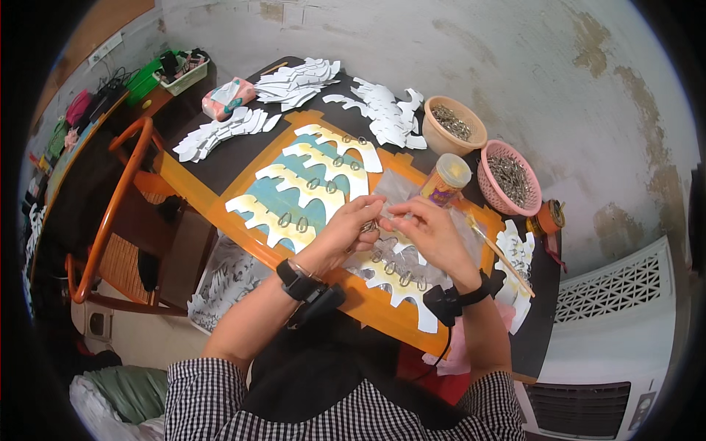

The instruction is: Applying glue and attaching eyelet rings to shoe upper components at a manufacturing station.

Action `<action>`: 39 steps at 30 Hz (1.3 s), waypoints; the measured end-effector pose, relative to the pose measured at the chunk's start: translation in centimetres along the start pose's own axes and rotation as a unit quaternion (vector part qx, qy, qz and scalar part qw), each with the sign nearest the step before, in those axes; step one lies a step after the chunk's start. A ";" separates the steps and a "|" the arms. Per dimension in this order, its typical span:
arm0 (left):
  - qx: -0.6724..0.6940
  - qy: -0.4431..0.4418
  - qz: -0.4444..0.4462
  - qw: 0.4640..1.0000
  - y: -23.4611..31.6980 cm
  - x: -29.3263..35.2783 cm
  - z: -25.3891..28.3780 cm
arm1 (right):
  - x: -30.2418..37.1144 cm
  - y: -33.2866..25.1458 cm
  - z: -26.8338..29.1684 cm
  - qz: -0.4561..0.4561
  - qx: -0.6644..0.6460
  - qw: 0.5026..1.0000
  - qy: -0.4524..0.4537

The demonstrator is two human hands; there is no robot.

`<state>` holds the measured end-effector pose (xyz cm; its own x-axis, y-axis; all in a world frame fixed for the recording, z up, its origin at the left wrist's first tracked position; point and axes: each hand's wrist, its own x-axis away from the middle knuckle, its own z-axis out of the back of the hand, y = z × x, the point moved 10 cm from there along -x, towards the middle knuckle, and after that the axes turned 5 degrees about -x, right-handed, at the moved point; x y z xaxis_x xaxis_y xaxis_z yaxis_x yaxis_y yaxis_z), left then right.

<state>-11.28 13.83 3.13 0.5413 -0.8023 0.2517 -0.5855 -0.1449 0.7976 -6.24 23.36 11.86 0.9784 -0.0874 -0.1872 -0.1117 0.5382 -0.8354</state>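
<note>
Both forearms come up from the near edge of the table, bare below checked sleeves, a dark band on each wrist. The left hand [347, 224] is curled, fingers bent in and pinched at the tips. The right hand [430, 231] angles in to meet it, fingers pinched too. Fingertips of both hands nearly touch over the table's middle

Pink tissue pack [228, 98], labelled jar [446, 181]

A person's two bare forearms enter from the lower edge of the frame, with black-and-white checked sleeves pushed up near the elbows. Each wrist wears a black band carrying a small black device; a thin cable trails from the right one.
</note>
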 end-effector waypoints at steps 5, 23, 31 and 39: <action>0.052 0.001 -0.003 0.999 0.1 1.3 1.1 | -0.6 -0.9 -2.3 0.039 -0.015 0.998 -0.039; -0.007 0.138 -0.113 0.984 2.8 8.1 12.4 | -7.3 -3.6 -10.7 0.005 -0.019 0.999 -0.025; -0.222 0.361 -0.253 0.870 5.9 14.8 19.3 | -11.1 -1.3 -17.0 0.013 0.027 0.996 -0.081; -0.503 0.361 -0.312 0.721 7.6 15.7 17.1 | -11.2 -0.9 -19.2 0.036 0.077 0.993 -0.077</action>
<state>-17.55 -9.74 3.82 0.8956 -0.1996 -0.3976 0.4445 0.4381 0.7813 -20.42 7.77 4.77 0.9853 0.0790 -0.1514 -0.1655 0.6606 -0.7322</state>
